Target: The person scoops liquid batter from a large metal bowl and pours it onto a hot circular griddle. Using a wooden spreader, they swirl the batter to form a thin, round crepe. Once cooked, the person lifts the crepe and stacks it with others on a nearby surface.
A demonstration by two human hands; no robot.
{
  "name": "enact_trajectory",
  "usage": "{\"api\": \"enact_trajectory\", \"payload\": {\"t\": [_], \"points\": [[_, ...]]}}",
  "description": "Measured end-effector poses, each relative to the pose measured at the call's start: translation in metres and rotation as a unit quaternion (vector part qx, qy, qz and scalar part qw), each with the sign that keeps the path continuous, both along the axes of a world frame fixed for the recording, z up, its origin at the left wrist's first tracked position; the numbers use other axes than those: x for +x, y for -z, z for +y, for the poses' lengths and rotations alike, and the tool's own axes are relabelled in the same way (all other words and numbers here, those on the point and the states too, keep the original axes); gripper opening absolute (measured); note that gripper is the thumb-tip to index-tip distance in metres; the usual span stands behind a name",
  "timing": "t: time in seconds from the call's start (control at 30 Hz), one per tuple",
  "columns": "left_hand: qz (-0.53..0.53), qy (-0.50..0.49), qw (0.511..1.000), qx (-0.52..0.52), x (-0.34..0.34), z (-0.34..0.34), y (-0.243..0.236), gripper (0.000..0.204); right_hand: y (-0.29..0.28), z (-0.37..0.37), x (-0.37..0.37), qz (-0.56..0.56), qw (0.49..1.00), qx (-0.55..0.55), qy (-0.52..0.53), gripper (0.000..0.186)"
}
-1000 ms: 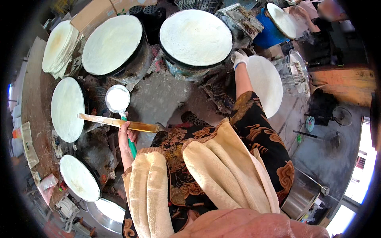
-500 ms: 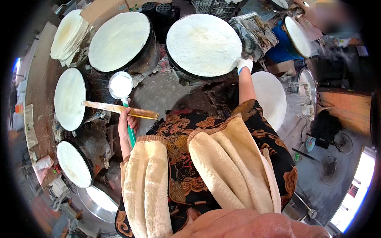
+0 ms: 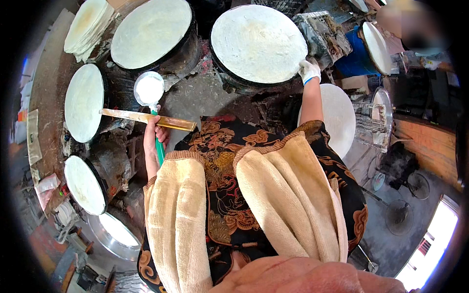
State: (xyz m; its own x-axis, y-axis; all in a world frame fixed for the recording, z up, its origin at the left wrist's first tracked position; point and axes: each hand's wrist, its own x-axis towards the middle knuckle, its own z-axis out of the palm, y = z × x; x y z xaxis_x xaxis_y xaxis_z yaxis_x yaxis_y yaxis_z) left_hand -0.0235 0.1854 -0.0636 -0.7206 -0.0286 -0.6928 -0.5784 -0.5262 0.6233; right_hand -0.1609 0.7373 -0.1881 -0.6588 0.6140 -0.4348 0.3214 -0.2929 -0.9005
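Note:
My left hand (image 3: 157, 131) is closed around the green handle of a ladle (image 3: 149, 89) with white contents and a long wooden scraper (image 3: 174, 122) lying crosswise. My right hand (image 3: 309, 71), in a white glove, has curled fingers at the right rim of a round black pan (image 3: 259, 41) covered by a white layer; what they grip is hard to make out. Below that hand lies a plain white round disc (image 3: 337, 117). More white-covered round pans stand at the upper left (image 3: 149, 31), left (image 3: 83, 102) and lower left (image 3: 84, 183).
A stack of white sheets (image 3: 88, 27) sits at top left. A blue barrel (image 3: 351, 56) with a white top and a metal fitting (image 3: 378, 117) stand at right. A steel basin (image 3: 117, 244) is at lower left. A blurred person (image 3: 405, 24) is at upper right.
My right hand has moved from beside the upper middle pan onto its right rim. The view has shifted slightly. My left hand keeps hold of the ladle and scraper.

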Motion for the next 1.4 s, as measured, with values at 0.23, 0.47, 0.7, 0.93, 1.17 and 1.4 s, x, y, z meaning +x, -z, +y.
{"api": "enact_trajectory", "payload": {"t": [0.23,0.47,0.7,0.93,1.17,1.4], "points": [[0.009,0.007,1.000,0.011,0.002,-0.003,0.006,0.040,-0.005,-0.010,-0.003,0.010,0.977,0.208,-0.043,0.064],[0.008,0.008,1.000,0.001,-0.006,-0.007,0.011,0.041,0.013,-0.007,-0.017,0.044,0.974,0.212,0.062,0.064],[0.004,-0.003,1.000,-0.014,-0.007,-0.005,0.005,0.040,-0.014,-0.036,0.001,-0.127,0.921,0.368,-0.028,0.045],[0.021,0.011,1.000,-0.016,-0.006,0.001,-0.002,0.041,-0.101,-0.081,-0.002,-0.069,0.846,0.527,-0.047,0.044],[0.023,-0.054,0.998,-0.002,0.002,-0.005,0.005,0.019,-0.163,-0.129,-0.009,-0.081,0.813,0.572,-0.080,0.044],[0.030,-0.074,0.997,0.015,0.012,-0.008,0.007,0.014,-0.210,-0.165,-0.010,0.001,0.749,0.657,-0.090,0.034]]}}
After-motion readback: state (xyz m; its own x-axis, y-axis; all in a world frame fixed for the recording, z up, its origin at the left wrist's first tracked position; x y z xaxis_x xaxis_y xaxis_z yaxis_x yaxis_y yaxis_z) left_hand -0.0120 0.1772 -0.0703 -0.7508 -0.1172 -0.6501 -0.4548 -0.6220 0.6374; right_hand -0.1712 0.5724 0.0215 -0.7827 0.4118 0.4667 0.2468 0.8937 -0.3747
